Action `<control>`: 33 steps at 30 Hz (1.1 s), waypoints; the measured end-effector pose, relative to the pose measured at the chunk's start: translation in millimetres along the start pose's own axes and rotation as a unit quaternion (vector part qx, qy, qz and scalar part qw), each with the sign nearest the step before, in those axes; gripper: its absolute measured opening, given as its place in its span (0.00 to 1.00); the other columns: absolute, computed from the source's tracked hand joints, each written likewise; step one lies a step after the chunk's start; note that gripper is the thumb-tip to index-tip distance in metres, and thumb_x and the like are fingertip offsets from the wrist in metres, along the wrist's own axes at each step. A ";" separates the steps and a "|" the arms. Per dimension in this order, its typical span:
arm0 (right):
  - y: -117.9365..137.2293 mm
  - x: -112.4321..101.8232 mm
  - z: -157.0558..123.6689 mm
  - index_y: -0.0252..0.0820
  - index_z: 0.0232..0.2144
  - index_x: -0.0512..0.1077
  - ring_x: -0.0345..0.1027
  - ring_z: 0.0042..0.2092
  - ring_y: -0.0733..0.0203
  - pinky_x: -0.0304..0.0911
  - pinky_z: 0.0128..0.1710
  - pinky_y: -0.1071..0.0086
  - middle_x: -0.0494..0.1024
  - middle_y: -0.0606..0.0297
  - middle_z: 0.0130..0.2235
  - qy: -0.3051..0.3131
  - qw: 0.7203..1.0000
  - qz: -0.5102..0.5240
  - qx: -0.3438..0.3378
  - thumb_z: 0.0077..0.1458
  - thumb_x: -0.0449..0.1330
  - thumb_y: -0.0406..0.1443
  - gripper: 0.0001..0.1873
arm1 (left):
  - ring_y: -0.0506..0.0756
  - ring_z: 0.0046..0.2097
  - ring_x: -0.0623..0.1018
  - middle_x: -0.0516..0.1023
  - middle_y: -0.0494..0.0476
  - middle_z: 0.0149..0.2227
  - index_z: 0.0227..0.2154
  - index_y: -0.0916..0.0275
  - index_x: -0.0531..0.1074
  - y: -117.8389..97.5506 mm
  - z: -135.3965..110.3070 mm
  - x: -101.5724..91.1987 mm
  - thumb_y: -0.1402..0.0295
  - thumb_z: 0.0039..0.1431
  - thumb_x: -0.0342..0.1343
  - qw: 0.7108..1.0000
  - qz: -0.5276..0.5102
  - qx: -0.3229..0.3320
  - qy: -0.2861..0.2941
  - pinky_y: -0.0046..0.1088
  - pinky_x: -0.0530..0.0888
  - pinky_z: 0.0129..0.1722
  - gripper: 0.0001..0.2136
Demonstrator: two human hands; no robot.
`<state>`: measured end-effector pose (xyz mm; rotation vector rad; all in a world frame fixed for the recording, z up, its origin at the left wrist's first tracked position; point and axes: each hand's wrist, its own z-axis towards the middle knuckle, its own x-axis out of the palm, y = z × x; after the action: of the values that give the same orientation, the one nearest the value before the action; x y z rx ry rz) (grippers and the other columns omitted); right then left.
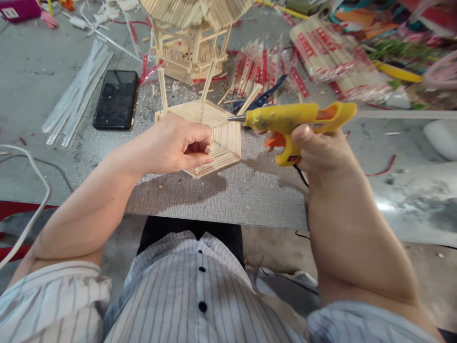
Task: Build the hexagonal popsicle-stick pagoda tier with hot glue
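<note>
Grey textured bench (228, 200) is littered around a hexagonal stick base (228, 143). Beyond the base, red-printed packets (324, 47) cannot be read. Right of the base, a yellow glue gun (282, 116) is held in the grip of the right hand (314, 147), long axis crosswise, nozzle (237, 118) pointed left. Over the base, a pale stick (208, 149) is pinched by the left hand (178, 143).

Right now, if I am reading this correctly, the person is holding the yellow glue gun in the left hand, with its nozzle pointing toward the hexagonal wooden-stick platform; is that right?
Not quite: the head view shows the yellow glue gun in the right hand, not the left. Its nozzle does point toward the hexagonal wooden-stick platform.
</note>
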<state>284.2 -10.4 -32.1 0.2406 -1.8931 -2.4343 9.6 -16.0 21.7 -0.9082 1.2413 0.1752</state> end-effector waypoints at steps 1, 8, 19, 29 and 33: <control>-0.2 0.0 0.1 0.46 0.29 0.76 0.70 0.25 0.62 0.64 0.22 0.67 0.76 0.67 0.25 0.000 1.000 -0.002 0.001 0.32 0.70 0.58 0.27 | 0.47 0.30 0.72 0.74 0.52 0.27 0.32 0.66 0.74 -0.3 -0.1 -0.2 0.65 0.58 0.51 1.000 0.000 -0.003 0.003 0.24 0.66 0.34 0.10; 2.4 1.4 -0.5 0.46 0.30 0.75 0.70 0.24 0.63 0.64 0.22 0.69 0.76 0.68 0.24 -0.004 1.000 0.009 0.005 0.31 0.71 0.57 0.28 | 0.47 0.29 0.71 0.72 0.51 0.25 0.32 0.65 0.73 -1.1 0.2 -0.7 0.63 0.58 0.51 1.000 0.011 -0.001 0.007 0.23 0.66 0.33 0.11; -5.3 -3.1 1.6 0.43 0.30 0.76 0.70 0.24 0.65 0.65 0.20 0.72 0.76 0.68 0.24 0.023 0.999 0.013 -0.027 0.36 0.70 0.56 0.26 | 0.44 0.27 0.69 0.71 0.48 0.25 0.30 0.66 0.73 2.2 0.3 1.9 0.62 0.58 0.50 1.000 0.021 0.016 -0.013 0.21 0.65 0.32 0.12; -3.4 -2.9 -0.7 0.45 0.33 0.74 0.71 0.26 0.63 0.64 0.22 0.69 0.76 0.68 0.27 0.024 0.999 0.011 -0.021 0.38 0.69 0.56 0.26 | 0.44 0.26 0.68 0.71 0.48 0.24 0.28 0.65 0.71 0.9 0.8 0.8 0.62 0.58 0.51 1.000 0.020 0.014 -0.011 0.21 0.64 0.30 0.11; -0.6 -1.6 -0.5 0.45 0.33 0.74 0.71 0.26 0.62 0.63 0.22 0.69 0.76 0.67 0.26 0.025 1.000 0.010 -0.015 0.37 0.69 0.56 0.27 | 0.44 0.27 0.69 0.71 0.48 0.25 0.30 0.65 0.72 0.7 1.0 0.3 0.63 0.58 0.51 1.000 0.022 0.010 0.000 0.21 0.64 0.32 0.11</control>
<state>285.9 -10.5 -32.6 0.2785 -1.8282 -2.4189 10.1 -15.0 21.1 -0.8648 1.2610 0.1968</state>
